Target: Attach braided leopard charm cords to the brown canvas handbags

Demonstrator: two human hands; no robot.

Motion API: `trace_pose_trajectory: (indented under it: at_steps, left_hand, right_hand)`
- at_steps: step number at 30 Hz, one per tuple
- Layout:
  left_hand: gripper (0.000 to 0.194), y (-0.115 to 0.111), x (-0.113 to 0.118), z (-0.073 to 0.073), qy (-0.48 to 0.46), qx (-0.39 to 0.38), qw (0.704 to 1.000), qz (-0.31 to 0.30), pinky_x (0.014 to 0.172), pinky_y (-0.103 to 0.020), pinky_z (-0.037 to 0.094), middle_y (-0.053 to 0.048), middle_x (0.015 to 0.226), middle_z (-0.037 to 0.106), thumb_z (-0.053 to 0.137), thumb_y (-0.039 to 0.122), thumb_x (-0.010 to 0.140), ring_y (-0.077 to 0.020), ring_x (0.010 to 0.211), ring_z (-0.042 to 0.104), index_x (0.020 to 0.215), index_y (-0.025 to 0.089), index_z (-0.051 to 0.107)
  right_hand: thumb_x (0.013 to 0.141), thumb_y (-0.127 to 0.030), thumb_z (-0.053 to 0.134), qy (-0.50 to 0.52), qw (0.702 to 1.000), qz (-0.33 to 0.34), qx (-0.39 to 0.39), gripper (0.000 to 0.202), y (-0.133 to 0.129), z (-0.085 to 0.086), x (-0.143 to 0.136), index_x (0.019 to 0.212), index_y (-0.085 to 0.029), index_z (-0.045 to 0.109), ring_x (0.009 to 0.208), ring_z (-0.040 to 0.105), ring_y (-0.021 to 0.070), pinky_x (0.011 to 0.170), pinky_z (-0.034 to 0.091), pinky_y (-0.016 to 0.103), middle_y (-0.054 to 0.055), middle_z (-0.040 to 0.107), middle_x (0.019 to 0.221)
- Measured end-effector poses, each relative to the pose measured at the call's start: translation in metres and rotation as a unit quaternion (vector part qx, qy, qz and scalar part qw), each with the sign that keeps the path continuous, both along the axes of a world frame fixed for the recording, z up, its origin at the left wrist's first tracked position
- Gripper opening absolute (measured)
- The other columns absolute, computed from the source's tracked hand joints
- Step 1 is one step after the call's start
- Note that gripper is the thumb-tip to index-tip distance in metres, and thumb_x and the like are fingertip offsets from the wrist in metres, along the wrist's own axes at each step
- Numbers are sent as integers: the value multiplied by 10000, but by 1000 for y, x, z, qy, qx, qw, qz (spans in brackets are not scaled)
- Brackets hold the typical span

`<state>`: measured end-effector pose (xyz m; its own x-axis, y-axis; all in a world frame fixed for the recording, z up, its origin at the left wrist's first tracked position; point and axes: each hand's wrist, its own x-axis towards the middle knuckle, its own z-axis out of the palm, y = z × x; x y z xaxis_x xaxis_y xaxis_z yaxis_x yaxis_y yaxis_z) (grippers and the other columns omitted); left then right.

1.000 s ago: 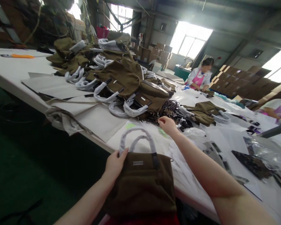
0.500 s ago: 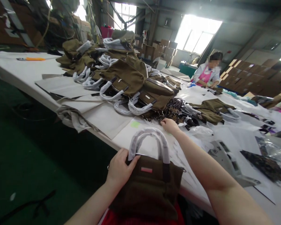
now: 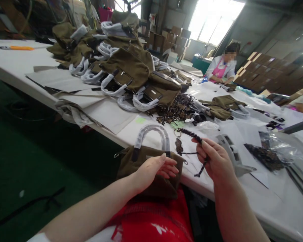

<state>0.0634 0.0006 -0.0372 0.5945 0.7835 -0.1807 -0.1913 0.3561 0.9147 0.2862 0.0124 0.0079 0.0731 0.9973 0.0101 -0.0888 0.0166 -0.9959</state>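
Observation:
An olive-green handbag (image 3: 131,164) rests on my lap against the table edge, its handles (image 3: 151,129) wrapped in clear plastic. In front of the bag is my left hand (image 3: 159,168), open, fingers apart and holding nothing. My right hand (image 3: 210,156) pinches a dark braided cord charm (image 3: 189,132) over the table's edge. From the charm's ring hangs a bronze-coloured pendant (image 3: 178,146), and a loose cord end dangles below my fingers. A tangled heap of similar charms (image 3: 176,109) lies on the table beyond.
A pile of olive bags (image 3: 131,70) covers the far left of the white table (image 3: 121,134), beside flat grey sheets (image 3: 63,80) and an orange-handled cutter (image 3: 20,48). Plastic bags (image 3: 285,148) lie at right. Another person (image 3: 221,67) works across the table.
My right hand has come back from the heap with a braided charm in it. My left hand has let go of the bag's top corner and moved right, across its front.

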Motion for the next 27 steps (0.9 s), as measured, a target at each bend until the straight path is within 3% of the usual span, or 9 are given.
trace_pose_trajectory:
  at_steps: [1, 3, 7, 11, 17, 21, 24, 27]
  left_hand:
    - [602, 0, 7, -3, -46, -74, 996, -21, 765, -330, 528, -166, 999, 742, 417, 635, 912, -232, 873, 706, 1086, 110, 655]
    - [575, -2, 15, -10, -99, -143, 985, -13, 754, -311, 521, -158, 977, 749, 511, 615, 876, -223, 857, 713, 1119, 108, 633]
    - [416, -9, 12, -14, -114, -130, 982, 73, 741, -287, 515, -113, 930, 749, 712, 300, 785, -212, 844, 716, 1147, 109, 632]
    - [509, -13, 0, -11, -145, -136, 977, 76, 750, -288, 538, -95, 1018, 736, 715, 153, 712, -229, 910, 719, 1210, 127, 614]
    - [390, -16, -2, -14, -40, -62, 993, 89, 763, -308, 587, -81, 959, 743, 738, 326, 806, -210, 851, 738, 1120, 126, 622]
    - [373, -19, -1, -14, -17, -74, 993, 87, 737, -301, 601, -90, 951, 749, 747, 343, 811, -207, 810, 750, 1081, 127, 611]
    - [277, -19, -3, -14, 6, -100, 993, 65, 657, -249, 591, -111, 915, 757, 698, 345, 854, -190, 756, 753, 977, 110, 618]
    - [216, -19, -4, -13, 62, -83, 994, 44, 582, -208, 563, -108, 854, 766, 642, 324, 894, -161, 693, 743, 904, 112, 604]
  right_hand:
    - [814, -449, 717, 1, 1000, 23, -18, 309, -17, -3, -3, 935, -165, 726, 458, 315, 72, 404, 211, 197, -50, 383, 520]
    - [831, -466, 699, 7, 996, 65, -62, 319, -47, -15, -8, 952, -173, 724, 437, 306, 70, 401, 204, 201, -52, 388, 504]
    - [847, -490, 666, 35, 989, 69, -122, 338, -80, -46, -7, 985, -185, 713, 429, 289, 72, 395, 197, 200, -56, 385, 500]
    - [828, -477, 683, 50, 988, 26, -141, 342, -87, -68, 3, 982, -174, 718, 445, 292, 81, 394, 206, 202, -49, 395, 505]
    - [799, -486, 707, 52, 987, -22, -150, 332, -91, -71, 9, 932, -183, 710, 438, 318, 83, 379, 211, 190, -48, 421, 488]
    - [787, -506, 700, 21, 987, -24, -156, 343, -90, -70, 9, 865, -172, 708, 417, 334, 80, 376, 237, 194, -48, 426, 472]
    - [836, -510, 648, -47, 987, -8, -156, 350, -88, -76, 12, 888, -169, 711, 409, 324, 77, 372, 217, 204, -29, 496, 518]
    - [859, -434, 642, -204, 975, -32, -77, 338, -89, -76, 11, 1093, -194, 691, 445, 365, 77, 408, 303, 225, 31, 653, 787]
